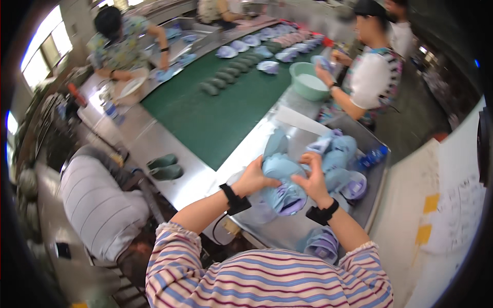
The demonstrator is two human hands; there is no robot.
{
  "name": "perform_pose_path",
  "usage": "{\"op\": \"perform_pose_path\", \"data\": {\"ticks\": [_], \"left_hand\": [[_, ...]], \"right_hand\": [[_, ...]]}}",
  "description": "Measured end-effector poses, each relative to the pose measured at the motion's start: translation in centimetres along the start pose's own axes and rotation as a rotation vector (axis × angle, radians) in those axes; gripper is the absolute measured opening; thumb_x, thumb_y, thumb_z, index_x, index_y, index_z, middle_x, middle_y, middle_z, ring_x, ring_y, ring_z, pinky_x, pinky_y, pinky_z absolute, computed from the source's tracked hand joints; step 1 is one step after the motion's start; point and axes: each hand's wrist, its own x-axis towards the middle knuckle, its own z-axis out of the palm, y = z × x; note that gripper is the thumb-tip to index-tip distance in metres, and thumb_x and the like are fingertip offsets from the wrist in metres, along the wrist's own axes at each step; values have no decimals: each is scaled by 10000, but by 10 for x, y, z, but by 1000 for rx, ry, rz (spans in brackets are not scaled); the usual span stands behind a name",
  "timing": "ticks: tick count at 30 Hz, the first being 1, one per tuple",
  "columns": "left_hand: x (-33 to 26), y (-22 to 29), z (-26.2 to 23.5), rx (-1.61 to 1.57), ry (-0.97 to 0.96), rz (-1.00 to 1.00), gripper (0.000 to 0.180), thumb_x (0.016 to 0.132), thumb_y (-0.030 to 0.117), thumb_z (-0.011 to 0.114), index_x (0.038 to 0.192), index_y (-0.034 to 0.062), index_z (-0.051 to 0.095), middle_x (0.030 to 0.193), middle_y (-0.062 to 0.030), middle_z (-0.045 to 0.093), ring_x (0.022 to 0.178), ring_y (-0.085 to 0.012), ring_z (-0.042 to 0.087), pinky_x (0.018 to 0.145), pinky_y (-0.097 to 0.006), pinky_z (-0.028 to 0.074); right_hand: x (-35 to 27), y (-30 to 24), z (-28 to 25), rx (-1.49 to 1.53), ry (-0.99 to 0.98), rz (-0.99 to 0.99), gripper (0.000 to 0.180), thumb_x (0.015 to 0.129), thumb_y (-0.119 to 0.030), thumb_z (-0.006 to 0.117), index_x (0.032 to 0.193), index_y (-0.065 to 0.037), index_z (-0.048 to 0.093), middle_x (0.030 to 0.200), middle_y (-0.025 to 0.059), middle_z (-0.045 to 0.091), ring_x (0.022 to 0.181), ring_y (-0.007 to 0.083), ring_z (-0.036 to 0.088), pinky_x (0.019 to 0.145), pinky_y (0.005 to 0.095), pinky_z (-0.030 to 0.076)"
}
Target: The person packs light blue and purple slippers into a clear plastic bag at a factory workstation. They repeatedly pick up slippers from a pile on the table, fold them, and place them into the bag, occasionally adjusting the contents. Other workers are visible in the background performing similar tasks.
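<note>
Both my hands grip one light blue shoe upper [285, 180] with a lilac lining, over the steel worktable [287, 233]. My left hand [252, 177] clasps its left side. My right hand [312, 177] pinches its right edge, fingers curled over the top. Each wrist wears a black band. More light blue uppers [339, 151] lie heaped just beyond my hands, and one lilac-lined piece [322, 244] rests near the table's front edge.
A green conveyor belt [205, 118] runs away to the upper right, carrying rows of dark green and pale blue shoes. A person on the right holds a piece over a green basin [308, 81]. Another person works at the far left. Two green shoes [164, 167] sit on the steel ledge.
</note>
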Motion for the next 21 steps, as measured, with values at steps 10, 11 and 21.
{"op": "perform_pose_path", "data": {"ticks": [10, 11, 21], "left_hand": [[88, -118, -235, -683, 977, -18, 654, 685, 87, 696, 1215, -60, 343, 1165, -169, 490, 1010, -292, 517, 865, -379, 426], [102, -118, -267, -642, 1127, 36, 719, 678, 115, 710, 1241, -68, 303, 1224, -172, 445, 1071, -304, 479, 898, -377, 403], [101, -63, -219, -320, 322, -96, 349, 856, 201, 530, 1160, 57, 436, 1079, -89, 549, 955, -223, 553, 822, -371, 449]], "right_hand": [[-18, 14, 0, 32, -455, 298, 230, 764, -62, 613, 981, -49, 540, 1015, 34, 482, 912, 136, 540, 733, 266, 467], [-19, 13, 3, 24, -495, 307, 225, 764, -65, 614, 977, -49, 544, 1009, 35, 488, 904, 137, 545, 732, 268, 468], [-35, 41, 15, -143, -755, 343, 232, 789, -136, 596, 997, -37, 567, 961, 81, 563, 874, 176, 568, 729, 292, 468]]}}
